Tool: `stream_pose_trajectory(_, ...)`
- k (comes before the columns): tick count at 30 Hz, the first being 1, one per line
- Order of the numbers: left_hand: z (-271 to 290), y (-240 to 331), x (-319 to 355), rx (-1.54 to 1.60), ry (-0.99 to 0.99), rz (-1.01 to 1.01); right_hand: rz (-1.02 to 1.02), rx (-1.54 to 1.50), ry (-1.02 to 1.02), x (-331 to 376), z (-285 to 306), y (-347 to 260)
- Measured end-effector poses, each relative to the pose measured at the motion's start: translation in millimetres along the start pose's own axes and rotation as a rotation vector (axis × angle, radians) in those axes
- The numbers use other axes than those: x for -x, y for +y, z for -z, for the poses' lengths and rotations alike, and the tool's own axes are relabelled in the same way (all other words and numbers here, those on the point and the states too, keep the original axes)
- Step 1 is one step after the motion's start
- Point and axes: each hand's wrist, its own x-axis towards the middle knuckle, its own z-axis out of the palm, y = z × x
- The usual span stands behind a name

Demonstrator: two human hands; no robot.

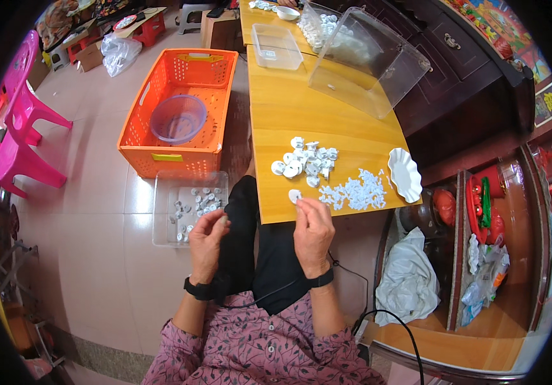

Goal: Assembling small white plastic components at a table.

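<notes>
At the table's near edge, my right hand [313, 232] pinches a small round white plastic piece [294, 195] between thumb and fingertips. My left hand [205, 242] is closed in a pinch beside the table's near left corner; what its fingertips hold, if anything, is too small to make out. Below and beyond that hand, a clear plastic bin [165, 192] contains several white and grey pieces. On the yellow wooden table [308, 109] lies a pile of white plastic parts [311, 159], some with round faces. To its right spreads a heap of tiny pale-white pieces [358, 192].
A scalloped white dish [405, 176] sits at the table's right edge. Farther back are a large clear box [372, 58] and a shallow clear container [276, 48]. An orange crate [170, 156] holding a purple-tinted bowl [178, 119] stands left. A black cable [410, 333] runs at lower right.
</notes>
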Motion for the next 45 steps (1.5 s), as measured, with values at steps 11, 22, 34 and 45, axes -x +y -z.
stream_pose_trajectory(11,-76,35,5,-0.622,-0.152,-0.819,0.039,-0.067,-0.052,24,0,-10)
stream_pose_trajectory(22,-84,36,-1,-0.874,-0.283,-0.937,0.011,-0.005,0.001,29,18,10)
stream_pose_trajectory(34,-69,21,28,-0.099,-0.438,-0.035,-0.062,0.262,-0.069,19,34,37)
stream_pose_trajectory(45,-67,15,35,0.017,-0.521,0.142,-0.081,0.229,-0.031,25,26,44)
